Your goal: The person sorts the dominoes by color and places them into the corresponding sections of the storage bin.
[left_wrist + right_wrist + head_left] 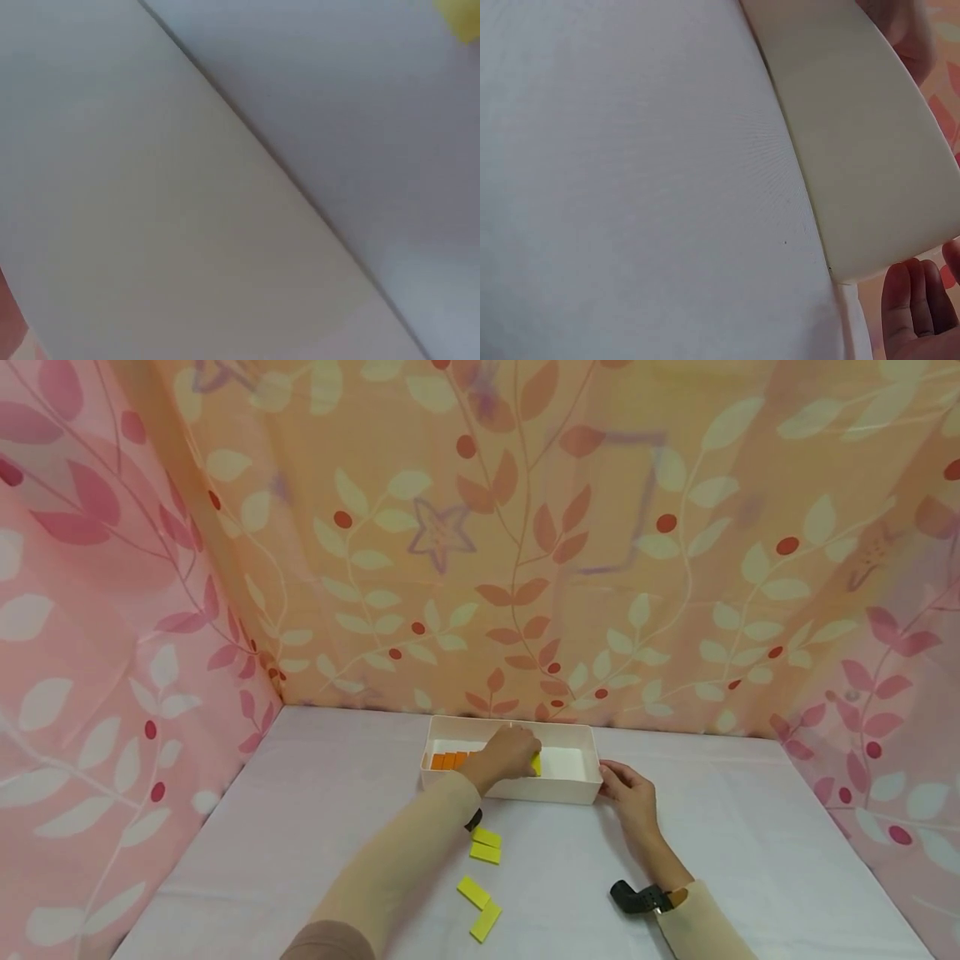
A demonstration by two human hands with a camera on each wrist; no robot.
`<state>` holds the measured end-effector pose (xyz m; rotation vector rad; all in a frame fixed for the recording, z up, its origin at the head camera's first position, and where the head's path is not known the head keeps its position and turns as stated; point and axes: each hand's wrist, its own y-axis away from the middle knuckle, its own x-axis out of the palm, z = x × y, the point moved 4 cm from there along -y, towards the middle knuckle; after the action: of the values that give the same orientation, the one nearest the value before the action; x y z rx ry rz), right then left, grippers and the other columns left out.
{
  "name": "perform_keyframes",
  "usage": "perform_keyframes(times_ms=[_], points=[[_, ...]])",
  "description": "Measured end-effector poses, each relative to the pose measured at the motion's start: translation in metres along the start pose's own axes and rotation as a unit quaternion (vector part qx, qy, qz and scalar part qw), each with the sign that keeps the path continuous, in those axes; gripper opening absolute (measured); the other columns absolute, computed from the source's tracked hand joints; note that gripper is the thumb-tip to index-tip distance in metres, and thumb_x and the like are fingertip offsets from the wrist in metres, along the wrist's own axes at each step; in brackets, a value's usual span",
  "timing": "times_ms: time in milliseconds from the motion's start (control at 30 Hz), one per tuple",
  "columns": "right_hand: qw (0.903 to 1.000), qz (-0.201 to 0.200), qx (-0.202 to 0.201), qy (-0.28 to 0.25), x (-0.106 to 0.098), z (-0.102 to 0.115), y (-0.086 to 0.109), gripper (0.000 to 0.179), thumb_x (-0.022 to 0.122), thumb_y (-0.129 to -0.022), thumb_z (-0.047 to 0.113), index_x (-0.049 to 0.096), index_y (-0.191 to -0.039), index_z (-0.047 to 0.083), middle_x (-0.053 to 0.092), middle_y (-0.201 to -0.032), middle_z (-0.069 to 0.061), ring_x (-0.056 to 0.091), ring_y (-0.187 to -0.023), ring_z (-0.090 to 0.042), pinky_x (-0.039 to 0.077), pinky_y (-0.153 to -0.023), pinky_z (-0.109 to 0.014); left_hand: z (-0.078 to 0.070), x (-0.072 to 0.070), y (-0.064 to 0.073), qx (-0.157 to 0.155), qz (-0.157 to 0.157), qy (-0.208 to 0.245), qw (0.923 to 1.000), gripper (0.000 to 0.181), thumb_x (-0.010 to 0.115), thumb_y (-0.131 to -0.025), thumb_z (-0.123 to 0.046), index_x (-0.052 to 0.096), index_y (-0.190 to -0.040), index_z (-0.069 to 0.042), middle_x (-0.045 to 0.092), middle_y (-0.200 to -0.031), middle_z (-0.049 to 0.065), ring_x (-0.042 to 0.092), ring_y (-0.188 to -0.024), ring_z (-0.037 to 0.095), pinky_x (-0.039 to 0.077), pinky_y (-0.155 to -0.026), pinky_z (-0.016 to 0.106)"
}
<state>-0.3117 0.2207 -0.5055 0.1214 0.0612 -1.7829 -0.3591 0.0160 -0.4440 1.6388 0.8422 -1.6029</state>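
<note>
A long white box [543,789] stands at the back of the table. My left hand [506,753] reaches into it from above and pinches a yellow tile [536,764], partly covered by the fingers. Left of that hand, a row of orange tiles [448,761] lines the inside of the box; the hand hides the row's right end. At the box's right end, my right hand [633,797] touches the outer wall. The right wrist view shows its fingers [898,300] fairly straight against that end of the box [855,142]. Mostly the box's pale side wall [187,225] fills the left wrist view.
Two yellow tiles [485,853] lie on the white tablecloth [555,893] in front of the box, near the left wrist. Closer to me are two more yellow tiles [486,921], touching at an angle. A patterned curtain [525,610] hangs right behind the box.
</note>
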Motion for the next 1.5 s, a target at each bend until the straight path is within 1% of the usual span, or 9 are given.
perform_keyframes(times_ms=[233,300,400,533,633,933,1133,1267,1500], points=[[0.9999,0.006,-0.002,0.01,0.0,0.002,-0.002,0.039,0.063,-0.095,0.025,0.062,-0.125,-0.001,0.066,-0.115,-0.014,0.065,-0.078,-0.005,0.057,-0.074,-0.021,-0.002,-0.004,-0.001,-0.012,0.006,-0.033,0.9994,0.017,0.074,-0.085,-0.031,0.073,-0.092,-0.015,0.069,-0.09,-0.002,0.06,-0.09,0.017,0.045,-0.098,0.037],[0.9999,0.006,0.0,0.011,0.0,0.003,-0.002,0.039,0.063,-0.095,0.025,0.062,-0.125,0.0,0.067,-0.112,-0.01,0.065,-0.078,-0.005,0.057,-0.074,-0.021,-0.001,-0.004,0.001,-0.007,-0.006,-0.009,0.9999,0.019,0.073,-0.085,-0.029,0.074,-0.097,-0.014,0.071,-0.096,-0.001,0.061,-0.095,0.017,0.044,-0.099,0.038],[0.9999,0.007,0.007,0.014,-0.001,0.003,-0.002,0.039,0.063,-0.095,0.025,0.061,-0.125,0.0,0.068,-0.107,-0.004,0.064,-0.078,-0.006,0.056,-0.074,-0.022,0.003,-0.005,0.006,-0.005,-0.023,0.07,0.9972,0.023,0.07,-0.089,-0.026,0.074,-0.107,-0.011,0.071,-0.105,0.001,0.061,-0.101,0.018,0.044,-0.102,0.036],[0.9997,0.006,0.015,0.019,-0.002,0.002,-0.001,0.039,0.062,-0.096,0.024,0.061,-0.126,0.0,0.067,-0.108,-0.005,0.063,-0.078,-0.006,0.056,-0.074,-0.022,0.011,-0.004,0.014,-0.015,-0.041,0.169,0.9847,0.028,0.064,-0.094,-0.024,0.07,-0.117,-0.01,0.069,-0.112,0.002,0.061,-0.106,0.017,0.048,-0.098,0.03],[0.9996,0.008,0.018,0.021,-0.002,0.001,-0.002,0.038,0.062,-0.096,0.022,0.06,-0.126,0.0,0.066,-0.111,-0.008,0.064,-0.078,-0.006,0.056,-0.074,-0.022,0.016,-0.006,0.022,-0.023,-0.057,0.211,0.9756,0.027,0.064,-0.095,-0.024,0.07,-0.117,-0.011,0.068,-0.113,0.001,0.061,-0.106,0.017,0.049,-0.097,0.03],[0.9997,0.01,0.018,0.016,-0.001,0.0,-0.004,0.037,0.061,-0.097,0.021,0.06,-0.126,-0.002,0.067,-0.098,0.003,0.064,-0.077,-0.005,0.056,-0.073,-0.022,0.017,-0.017,0.054,-0.007,-0.126,0.276,0.9527,0.021,0.065,-0.093,-0.022,0.073,-0.108,-0.01,0.067,-0.102,0.003,0.06,-0.1,0.019,0.05,-0.09,0.031],[0.9997,0.01,0.016,0.016,-0.003,0.0,-0.003,0.038,0.061,-0.096,0.022,0.06,-0.126,-0.002,0.066,-0.096,0.007,0.064,-0.077,-0.006,0.056,-0.073,-0.021,0.009,-0.022,0.078,-0.017,-0.121,0.329,0.9363,0.02,0.067,-0.091,-0.022,0.073,-0.105,-0.008,0.067,-0.102,0.005,0.061,-0.1,0.024,0.05,-0.086,0.031],[0.9997,0.007,0.013,0.021,-0.004,0.0,-0.002,0.038,0.062,-0.096,0.024,0.06,-0.126,0.0,0.066,-0.098,0.005,0.064,-0.077,-0.005,0.056,-0.072,-0.021,0.005,-0.025,0.089,-0.03,-0.122,0.337,0.9332,0.018,0.068,-0.091,-0.021,0.073,-0.103,-0.01,0.067,-0.099,0.002,0.062,-0.096,0.022,0.05,-0.082,0.028],[0.9995,0.011,0.02,0.022,-0.002,-0.001,-0.003,0.039,0.061,-0.097,0.026,0.06,-0.127,0.0,0.064,-0.114,-0.014,0.063,-0.078,-0.005,0.056,-0.073,-0.022,0.003,-0.018,0.103,-0.065,-0.108,0.329,0.9359,0.016,0.067,-0.09,-0.024,0.073,-0.101,-0.014,0.062,-0.088,-0.005,0.055,-0.08,0.009,0.046,-0.07,0.02]])
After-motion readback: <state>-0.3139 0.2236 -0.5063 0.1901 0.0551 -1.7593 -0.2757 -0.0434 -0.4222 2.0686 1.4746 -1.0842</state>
